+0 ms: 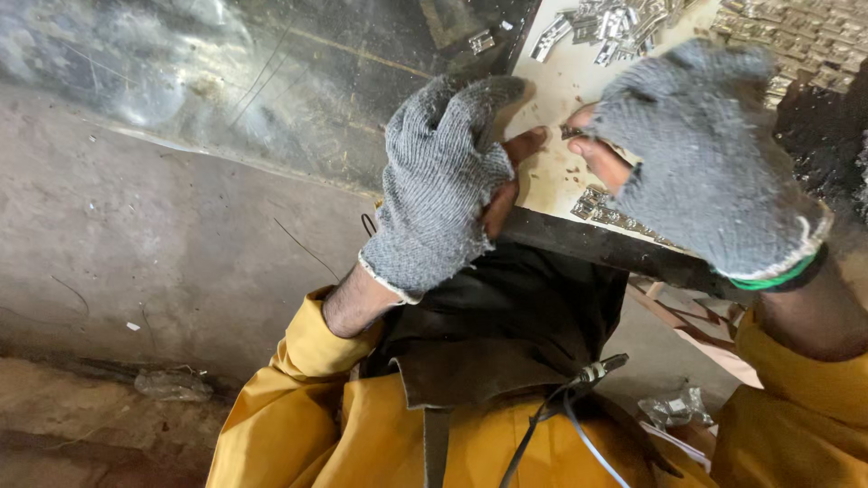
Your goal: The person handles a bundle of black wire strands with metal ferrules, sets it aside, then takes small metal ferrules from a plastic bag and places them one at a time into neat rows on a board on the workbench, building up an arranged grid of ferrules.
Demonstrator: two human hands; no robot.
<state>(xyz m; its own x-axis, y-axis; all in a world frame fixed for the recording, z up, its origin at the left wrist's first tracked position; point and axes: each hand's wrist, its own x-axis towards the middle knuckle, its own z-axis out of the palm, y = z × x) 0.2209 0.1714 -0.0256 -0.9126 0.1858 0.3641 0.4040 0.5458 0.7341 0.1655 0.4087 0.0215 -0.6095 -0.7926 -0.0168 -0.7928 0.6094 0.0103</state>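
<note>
Nearest to me is my yellow jacket [298, 425] with a dark apron [488, 334] over it, and a thin cable [561, 416] running down the front. A crumpled clear plastic bag [674, 407] lies low on my right, another clear wrapper [172, 386] on the grey floor [136, 235] to my left.

Above the apron, both my hands wear grey knitted gloves with the fingertips bare. My left hand [443, 190] is curled, its bare fingertips pinched towards the right hand. My right hand [705, 163] is curled too, thumb and forefinger closed on a small metal piece [572, 132] held between the two hands, just over the pale board [551, 99]. I cannot tell whether the left fingers touch the piece.

The board rests behind a dark bar [615, 248]. On it, near my right thumb, sits a small cluster of metal pieces [601, 208]; farther back lie a silvery heap [606, 23] and a brassy heap [796, 36].
</note>
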